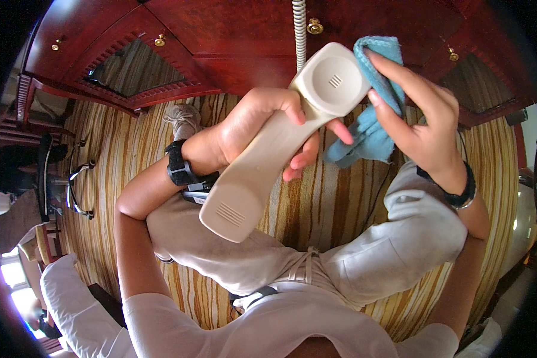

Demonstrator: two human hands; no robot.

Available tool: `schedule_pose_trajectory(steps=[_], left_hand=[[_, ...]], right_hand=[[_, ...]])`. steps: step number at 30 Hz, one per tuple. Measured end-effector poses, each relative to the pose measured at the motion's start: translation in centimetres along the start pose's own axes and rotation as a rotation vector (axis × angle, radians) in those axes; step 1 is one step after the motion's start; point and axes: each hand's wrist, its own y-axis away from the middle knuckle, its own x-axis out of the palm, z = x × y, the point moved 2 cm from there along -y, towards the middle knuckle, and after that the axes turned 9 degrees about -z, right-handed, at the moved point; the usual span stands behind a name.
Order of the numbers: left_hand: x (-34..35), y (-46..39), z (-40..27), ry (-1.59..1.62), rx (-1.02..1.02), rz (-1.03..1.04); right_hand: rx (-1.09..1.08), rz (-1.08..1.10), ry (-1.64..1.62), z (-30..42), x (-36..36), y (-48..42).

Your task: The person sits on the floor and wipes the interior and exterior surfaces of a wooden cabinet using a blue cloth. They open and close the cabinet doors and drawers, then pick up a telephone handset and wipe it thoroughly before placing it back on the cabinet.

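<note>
A cream telephone handset (268,138) is tilted in front of me, its round-dished end up and to the right. My left hand (264,116) grips it around the handle just below that end, thumb on top and fingers underneath. From behind the upper end a coiled cord (299,31) runs up out of the picture. A folded blue cloth (380,103) is pinched between the thumb and fingers of my right hand (420,112). The cloth touches the right edge of the handset's dished end, and its lower folds hang down.
A dark red wooden cabinet (246,71) with brass knobs (315,27) stands close ahead. My crossed legs (411,237) rest on a striped carpet (313,206). A chair base (74,188) is at the left, near a white bed cover (76,308). A thin black cable (376,201) lies on the carpet.
</note>
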Motion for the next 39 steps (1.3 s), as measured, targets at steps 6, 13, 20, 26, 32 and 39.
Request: schedule_pose_trajectory(steps=[6,13,20,26,32,39], left_hand=[[0.4,0.3,-0.3,-0.079,0.030,-0.075],[0.7,0.5,-0.2,-0.021,0.017,-0.171],[-0.3,0.1,0.1,-0.032,-0.001,-0.245],[-0.3,0.8,-0.3,-0.068,-0.022,-0.194],[-0.3,0.9,-0.4,-0.016,-0.058,-0.112],[0.0,0.9,-0.5,0.040,-0.071,0.008]], right_hand=[[-0.019,0.055,0.076,0.3,-0.3,-0.2],[-0.042,0.128,0.127,0.6,-0.3,-0.3],[-0.203,0.187,0.108,1.4,1.3,0.2],[-0.216,0.168,0.216,0.7,1.0,0.0],[-0.227,0.108,0.226,0.3,-0.1,0.0],[-0.066,-0.044,0.110,-0.4,-2.0,-0.3]])
